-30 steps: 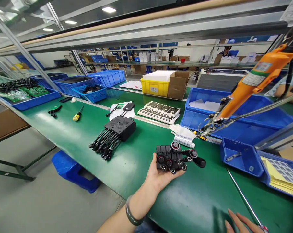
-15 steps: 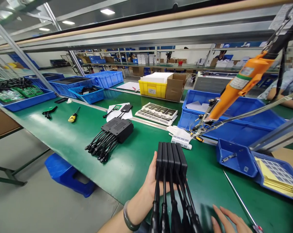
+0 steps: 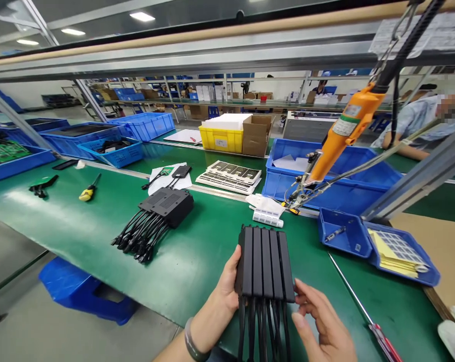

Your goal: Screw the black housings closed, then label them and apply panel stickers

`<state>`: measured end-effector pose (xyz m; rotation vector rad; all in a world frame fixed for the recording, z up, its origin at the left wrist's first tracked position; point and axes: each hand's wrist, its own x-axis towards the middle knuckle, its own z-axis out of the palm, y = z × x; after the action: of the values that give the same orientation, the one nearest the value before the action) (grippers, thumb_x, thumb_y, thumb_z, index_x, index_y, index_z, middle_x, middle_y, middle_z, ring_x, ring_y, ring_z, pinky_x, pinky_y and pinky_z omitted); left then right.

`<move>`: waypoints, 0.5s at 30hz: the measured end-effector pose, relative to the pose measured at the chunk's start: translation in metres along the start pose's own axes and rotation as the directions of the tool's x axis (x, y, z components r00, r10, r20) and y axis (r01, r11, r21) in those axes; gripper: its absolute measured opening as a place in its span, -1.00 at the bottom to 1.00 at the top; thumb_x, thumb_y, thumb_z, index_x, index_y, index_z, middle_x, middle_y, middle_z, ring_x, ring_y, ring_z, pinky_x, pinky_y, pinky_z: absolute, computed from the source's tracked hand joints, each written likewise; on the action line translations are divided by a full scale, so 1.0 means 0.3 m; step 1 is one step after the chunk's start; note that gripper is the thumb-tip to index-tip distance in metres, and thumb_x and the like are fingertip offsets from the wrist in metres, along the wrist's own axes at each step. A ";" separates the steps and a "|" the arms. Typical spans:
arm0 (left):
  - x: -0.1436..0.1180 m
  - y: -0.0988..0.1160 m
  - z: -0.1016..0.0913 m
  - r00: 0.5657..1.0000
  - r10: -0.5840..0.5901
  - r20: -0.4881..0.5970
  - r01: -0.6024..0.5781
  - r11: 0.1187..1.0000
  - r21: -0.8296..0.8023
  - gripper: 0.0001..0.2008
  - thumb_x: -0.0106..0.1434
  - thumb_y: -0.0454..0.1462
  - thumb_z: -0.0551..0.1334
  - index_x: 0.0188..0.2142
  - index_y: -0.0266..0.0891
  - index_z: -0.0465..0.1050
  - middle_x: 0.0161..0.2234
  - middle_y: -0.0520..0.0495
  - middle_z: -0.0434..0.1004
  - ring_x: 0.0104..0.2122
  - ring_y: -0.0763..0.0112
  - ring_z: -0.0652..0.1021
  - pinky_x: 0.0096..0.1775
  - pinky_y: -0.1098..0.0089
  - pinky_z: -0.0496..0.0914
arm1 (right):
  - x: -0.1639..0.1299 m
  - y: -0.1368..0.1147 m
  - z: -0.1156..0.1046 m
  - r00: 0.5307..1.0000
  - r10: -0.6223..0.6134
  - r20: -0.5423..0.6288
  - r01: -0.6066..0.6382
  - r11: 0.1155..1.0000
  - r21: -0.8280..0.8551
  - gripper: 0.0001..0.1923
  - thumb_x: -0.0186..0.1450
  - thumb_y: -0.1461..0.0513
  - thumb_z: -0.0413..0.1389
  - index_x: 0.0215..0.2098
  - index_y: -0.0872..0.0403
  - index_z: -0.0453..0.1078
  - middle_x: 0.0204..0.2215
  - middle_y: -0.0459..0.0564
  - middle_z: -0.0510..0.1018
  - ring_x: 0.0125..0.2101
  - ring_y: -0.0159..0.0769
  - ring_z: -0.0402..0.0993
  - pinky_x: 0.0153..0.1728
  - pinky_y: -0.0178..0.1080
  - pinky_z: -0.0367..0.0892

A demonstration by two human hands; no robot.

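Black cases [image 3: 265,264] stand in a row, clasped by your left hand [image 3: 227,285] over the green bench [image 3: 201,261]; your right hand [image 3: 322,318], half open, appears empty, fingertips [image 3: 299,286] beside them, contact unclear. Keep the row squared, its cables [image 3: 252,324] straight. The bench shines; farther back stand a yellow bin [image 3: 221,140] and workshop tables [image 3: 235,104].

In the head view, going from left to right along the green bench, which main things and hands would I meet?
Small green board, yellow-handled screwdriver, large black box with cables, left hand, held row of slim black boxes, right hand, blue tray with yellow sheets.
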<state>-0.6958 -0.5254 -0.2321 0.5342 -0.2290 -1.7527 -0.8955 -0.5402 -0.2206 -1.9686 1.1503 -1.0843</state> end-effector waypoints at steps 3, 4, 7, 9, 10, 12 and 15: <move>-0.001 -0.017 0.010 0.998 -0.019 0.060 0.020 1.000 -0.008 -0.29 -0.04 0.21 0.39 -0.18 -0.38 0.56 -0.21 -0.25 0.65 -0.02 -0.07 0.56 0.13 0.10 0.30 | 0.022 0.000 0.007 0.988 -0.153 0.009 0.153 0.988 -0.017 -0.55 0.33 0.05 0.12 0.15 -0.03 0.33 -0.08 0.03 0.49 -0.33 -0.38 0.49 -0.32 -0.37 0.47; -0.001 -0.022 0.012 0.997 -0.010 0.073 0.010 1.000 -0.006 -0.29 -0.01 0.21 0.37 -0.16 -0.40 0.55 -0.20 -0.26 0.64 -0.01 -0.07 0.55 0.13 0.09 0.29 | 0.026 0.001 0.009 0.979 -0.204 0.013 0.204 0.978 -0.048 -0.55 0.32 0.08 0.14 0.16 -0.02 0.32 -0.09 0.03 0.50 -0.34 -0.39 0.50 -0.34 -0.39 0.47; 0.005 -0.035 0.002 0.996 0.038 0.080 -0.039 0.999 0.009 -0.26 0.07 0.24 0.29 -0.12 -0.42 0.54 -0.16 -0.28 0.63 0.02 -0.07 0.53 0.15 0.05 0.27 | 0.029 -0.004 0.011 0.954 -0.299 0.005 0.297 0.946 -0.129 -0.54 0.31 0.15 0.15 0.17 0.02 0.30 -0.12 0.04 0.51 -0.37 -0.40 0.50 -0.37 -0.40 0.47; 0.012 -0.040 -0.014 0.997 0.053 0.063 -0.054 0.998 0.022 -0.23 0.08 0.28 0.24 -0.10 -0.41 0.53 -0.15 -0.28 0.62 0.04 -0.07 0.52 0.15 0.02 0.27 | 0.026 -0.014 0.009 0.949 -0.314 -0.008 0.309 0.938 -0.159 -0.53 0.32 0.17 0.14 0.18 0.03 0.28 -0.12 0.06 0.51 -0.38 -0.38 0.50 -0.37 -0.37 0.47; 0.014 -0.042 -0.022 0.997 0.055 0.053 -0.057 0.998 0.028 -0.22 0.08 0.29 0.22 -0.10 -0.39 0.53 -0.15 -0.27 0.62 0.05 -0.06 0.51 0.16 0.01 0.27 | 0.025 -0.019 0.007 0.947 -0.319 -0.017 0.312 0.934 -0.172 -0.54 0.33 0.18 0.13 0.19 0.03 0.27 -0.11 0.07 0.50 -0.38 -0.38 0.50 -0.37 -0.36 0.47; 0.017 -0.047 -0.033 0.997 0.062 0.035 -0.063 0.997 0.035 -0.23 0.09 0.30 0.19 -0.10 -0.35 0.54 -0.15 -0.24 0.62 0.08 -0.03 0.49 0.17 0.02 0.27 | 0.025 -0.031 0.004 0.942 -0.336 -0.008 0.328 0.925 -0.194 -0.52 0.34 0.18 0.10 0.22 0.01 0.24 -0.06 0.09 0.48 -0.31 -0.33 0.52 -0.32 -0.34 0.48; 0.014 -0.067 -0.034 0.993 0.117 0.020 -0.118 0.993 0.030 -0.28 0.11 0.28 0.21 -0.06 -0.27 0.54 -0.09 -0.19 0.61 0.15 0.01 0.43 0.21 0.04 0.22 | 0.040 -0.054 0.016 0.937 -0.329 0.115 0.347 0.913 -0.214 -0.19 0.27 -0.04 0.15 0.36 0.05 0.00 0.07 0.20 0.39 -0.06 -0.10 0.51 -0.21 -0.21 0.53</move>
<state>-0.7093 -0.5232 -0.2507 0.5177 -0.2951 -1.6425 -0.8815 -0.5433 -0.2056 -2.4390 0.9500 -1.0700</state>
